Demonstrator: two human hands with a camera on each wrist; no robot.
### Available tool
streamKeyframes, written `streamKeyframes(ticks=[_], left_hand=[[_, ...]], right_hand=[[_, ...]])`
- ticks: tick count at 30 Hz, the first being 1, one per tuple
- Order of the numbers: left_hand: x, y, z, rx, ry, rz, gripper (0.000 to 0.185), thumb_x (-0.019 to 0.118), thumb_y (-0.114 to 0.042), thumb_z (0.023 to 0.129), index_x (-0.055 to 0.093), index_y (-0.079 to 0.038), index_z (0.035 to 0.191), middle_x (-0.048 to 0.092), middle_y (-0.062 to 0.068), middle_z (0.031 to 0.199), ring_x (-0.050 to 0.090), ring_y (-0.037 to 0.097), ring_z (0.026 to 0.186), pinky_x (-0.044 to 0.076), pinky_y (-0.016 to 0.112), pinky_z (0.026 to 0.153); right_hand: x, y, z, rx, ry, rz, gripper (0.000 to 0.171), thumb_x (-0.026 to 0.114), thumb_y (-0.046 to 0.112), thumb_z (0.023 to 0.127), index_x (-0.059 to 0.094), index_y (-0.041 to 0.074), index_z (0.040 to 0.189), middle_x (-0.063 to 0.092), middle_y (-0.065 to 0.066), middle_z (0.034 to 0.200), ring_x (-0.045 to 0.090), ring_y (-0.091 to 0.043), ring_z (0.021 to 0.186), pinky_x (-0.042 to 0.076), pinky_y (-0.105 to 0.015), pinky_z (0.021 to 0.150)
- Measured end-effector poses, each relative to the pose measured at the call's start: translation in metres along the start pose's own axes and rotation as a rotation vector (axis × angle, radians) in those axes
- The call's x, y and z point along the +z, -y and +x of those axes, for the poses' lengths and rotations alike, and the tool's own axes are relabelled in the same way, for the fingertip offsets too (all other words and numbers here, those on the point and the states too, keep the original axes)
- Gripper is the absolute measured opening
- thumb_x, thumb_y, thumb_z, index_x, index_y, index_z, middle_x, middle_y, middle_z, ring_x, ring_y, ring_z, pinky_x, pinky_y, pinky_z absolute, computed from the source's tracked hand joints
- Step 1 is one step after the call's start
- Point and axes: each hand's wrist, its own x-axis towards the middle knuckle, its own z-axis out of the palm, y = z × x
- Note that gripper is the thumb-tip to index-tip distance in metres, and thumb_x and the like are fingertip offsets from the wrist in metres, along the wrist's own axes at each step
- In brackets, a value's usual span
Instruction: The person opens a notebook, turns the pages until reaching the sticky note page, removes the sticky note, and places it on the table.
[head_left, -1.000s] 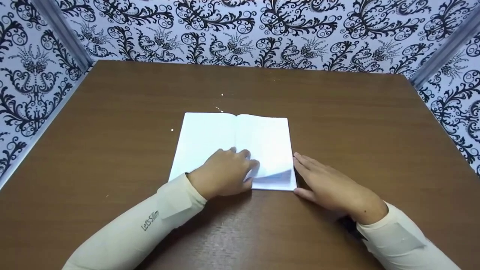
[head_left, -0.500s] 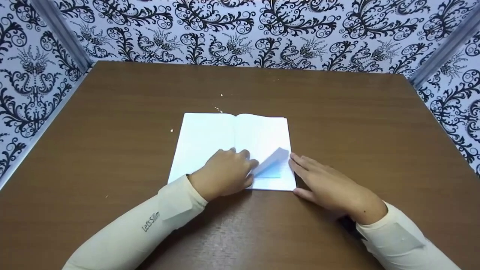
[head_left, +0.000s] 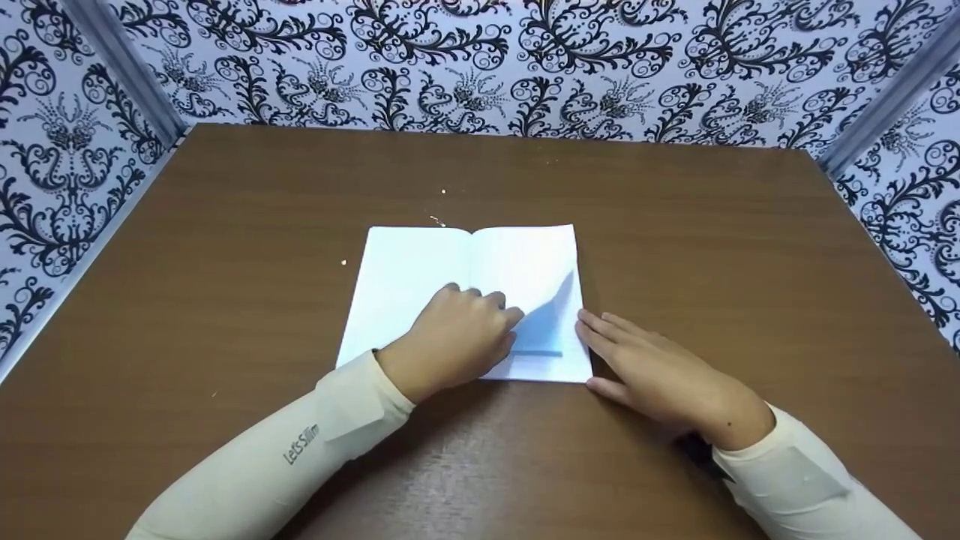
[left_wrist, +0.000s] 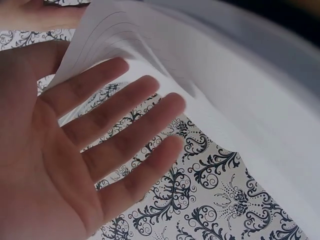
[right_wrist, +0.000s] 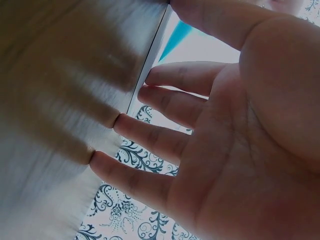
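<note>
Landmark: open white booklet of thin ruled paper (head_left: 465,292), lying flat on the brown wood-grain table (head_left: 225,262), near the middle and toward the person's edge.

Left hand (head_left: 454,345): rests on the booklet's near edge at the centre fold, knuckles bent in the head view. The left wrist view shows its fingers (left_wrist: 125,125) spread and nearly straight with loose white pages (left_wrist: 165,50) fanned against the fingertips, so the hand reads as released, pressing and riffling rather than gripping.

Right hand (head_left: 660,375): flat on the table just right of the booklet, fingers straight and slack, fingertips (right_wrist: 150,77) touching the booklet's right edge; it grasps nothing.

Lifted page (head_left: 551,311): a leaf of the booklet's right half stands partly raised from its near corner, with a blue strip (head_left: 536,352) showing beneath it close to the near edge.

Step in hand: by my reading, a right-hand page is being turned over toward the left half, the turn about midway.

Next move calls for: probably a light sweep leftward across the fold, with the booklet kept pinned so it does not slide, and care that only one thin leaf comes along.

Surroundings: small pale crumbs (head_left: 439,219) on the table just beyond the booklet's far edge; black-and-white scrollwork wall panels (head_left: 480,67) behind and to both sides.
</note>
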Motion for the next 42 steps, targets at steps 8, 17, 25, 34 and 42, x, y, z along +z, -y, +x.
streamKeyframes(ticks=[8, 17, 25, 34, 42], left_hand=[[-0.003, 0.002, 0.004, -0.014, -0.152, -0.009, 0.016, 0.063, -0.021, 0.092, 0.072, -0.013, 0.082, 0.07, 0.003, 0.07, 0.062, 0.018, 0.054, 0.049, 0.036, 0.052], [-0.009, 0.004, 0.007, -0.088, -0.284, -0.055, 0.018, 0.066, -0.022, 0.091, 0.069, -0.013, 0.076, 0.065, 0.0, 0.065, 0.063, 0.018, 0.055, 0.05, 0.038, 0.06], [-0.015, 0.008, 0.007, -0.164, -0.403, -0.073, 0.021, 0.063, -0.021, 0.092, 0.069, -0.014, 0.073, 0.064, -0.001, 0.062, 0.063, 0.017, 0.055, 0.052, 0.042, 0.071], [-0.021, 0.015, 0.007, -0.195, -0.433, -0.11, 0.022, 0.06, -0.018, 0.093, 0.068, -0.014, 0.072, 0.056, -0.002, 0.058, 0.05, 0.013, 0.049, 0.04, 0.032, 0.047], [-0.024, 0.023, 0.004, -0.236, -0.427, -0.107, 0.018, 0.063, -0.018, 0.092, 0.071, -0.013, 0.077, 0.056, -0.001, 0.058, 0.048, 0.012, 0.047, 0.039, 0.032, 0.042]], right_hand=[[0.0, -0.001, 0.0, -0.018, -0.016, 0.001, 0.065, 0.063, 0.028, 0.098, 0.04, -0.002, 0.15, 0.037, -0.021, 0.158, 0.039, -0.046, 0.142, 0.038, -0.059, 0.11], [0.0, -0.001, 0.0, -0.016, -0.018, -0.006, 0.065, 0.063, 0.028, 0.098, 0.04, -0.002, 0.15, 0.037, -0.021, 0.158, 0.039, -0.046, 0.142, 0.039, -0.061, 0.108], [-0.001, 0.0, 0.0, -0.007, -0.013, -0.004, 0.065, 0.064, 0.028, 0.097, 0.04, -0.001, 0.15, 0.036, -0.02, 0.159, 0.038, -0.046, 0.143, 0.039, -0.062, 0.108], [-0.001, 0.0, -0.002, -0.012, -0.018, -0.015, 0.065, 0.062, 0.03, 0.098, 0.039, 0.001, 0.152, 0.037, -0.019, 0.159, 0.04, -0.044, 0.142, 0.04, -0.063, 0.106], [-0.002, 0.002, -0.002, -0.004, -0.013, -0.007, 0.065, 0.062, 0.031, 0.099, 0.038, 0.002, 0.152, 0.036, -0.018, 0.159, 0.039, -0.044, 0.143, 0.039, -0.063, 0.106]])
